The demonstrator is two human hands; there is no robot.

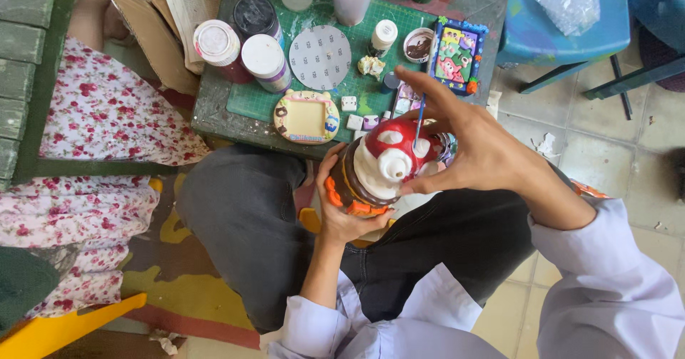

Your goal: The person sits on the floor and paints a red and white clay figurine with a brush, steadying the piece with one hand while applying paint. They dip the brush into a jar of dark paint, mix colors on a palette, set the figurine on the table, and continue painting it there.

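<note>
Clearly rigid and breakable, the mushroom figurine point(378, 163) sits cupped from beneath in my left hand point(342, 213), best gripped at its base, while my right hand point(478, 152) pinches a thin brush point(420, 120).

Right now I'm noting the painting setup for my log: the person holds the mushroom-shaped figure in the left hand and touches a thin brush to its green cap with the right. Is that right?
Not quite: the cap is red with white spots, not green. The head view shows the left hand holding the mushroom-shaped figure from below, and the right hand touching the thin brush to the cap.
</note>
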